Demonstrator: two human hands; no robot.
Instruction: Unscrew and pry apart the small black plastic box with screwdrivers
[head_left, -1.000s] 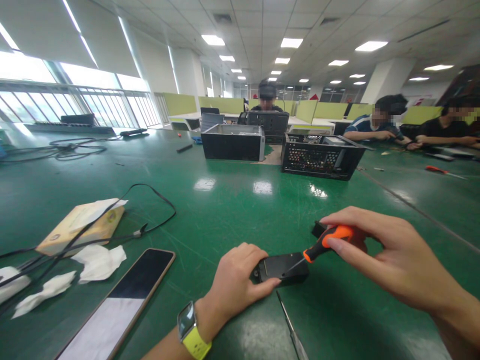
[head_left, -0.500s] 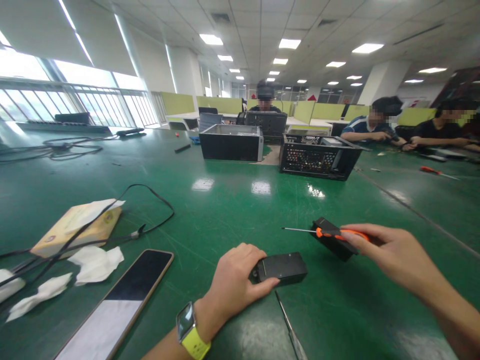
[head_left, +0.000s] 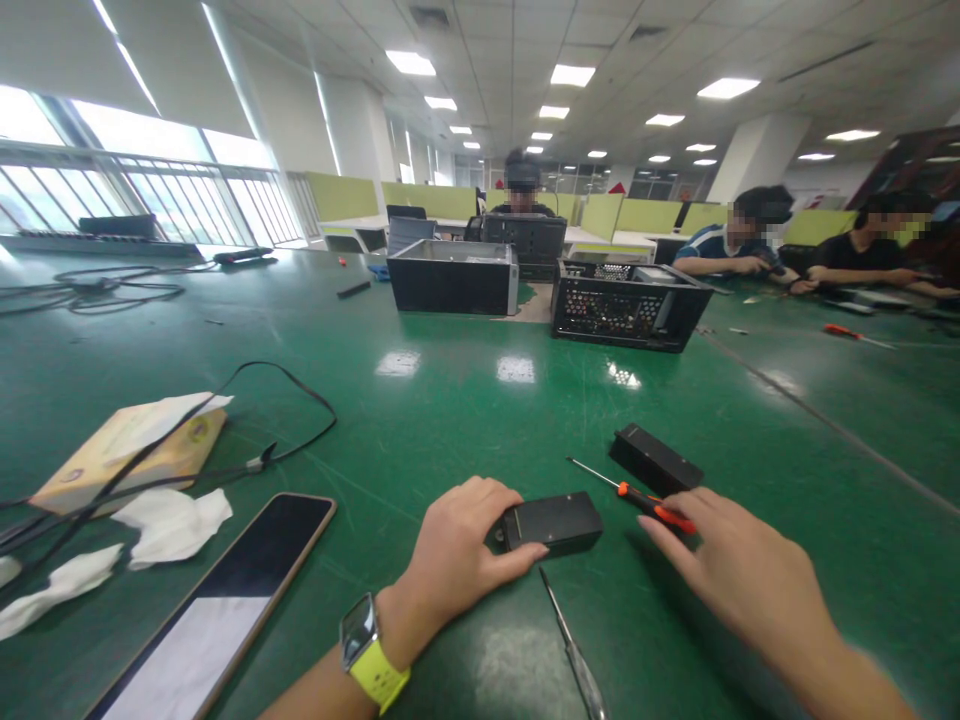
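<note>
My left hand [head_left: 459,540], with a watch on its wrist, grips the near-left end of a small black rectangular box [head_left: 561,522] lying on the green table. An orange-and-black screwdriver [head_left: 637,498] rests on the tabletop to the right of that box, its thin shaft pointing left. Over the handle end is my right hand [head_left: 739,565], thumb and fingers apart. Just beyond the screwdriver lies a second, similar black box [head_left: 654,460]. A slim screwdriver with a greyish handle [head_left: 574,650] lies in front of the held box.
To the left are a phone [head_left: 240,580], crumpled tissues [head_left: 176,525], a yellowish tissue box [head_left: 150,455] and black cables [head_left: 315,395]. Two computer cases [head_left: 450,285] [head_left: 622,310] stand farther back. Other people sit across the table, and another orange screwdriver [head_left: 844,331] lies far right.
My right hand has lowered the orange screwdriver onto the table and loosened its fingers from it. My left hand keeps its grip on the black box. The view has shifted slightly.
</note>
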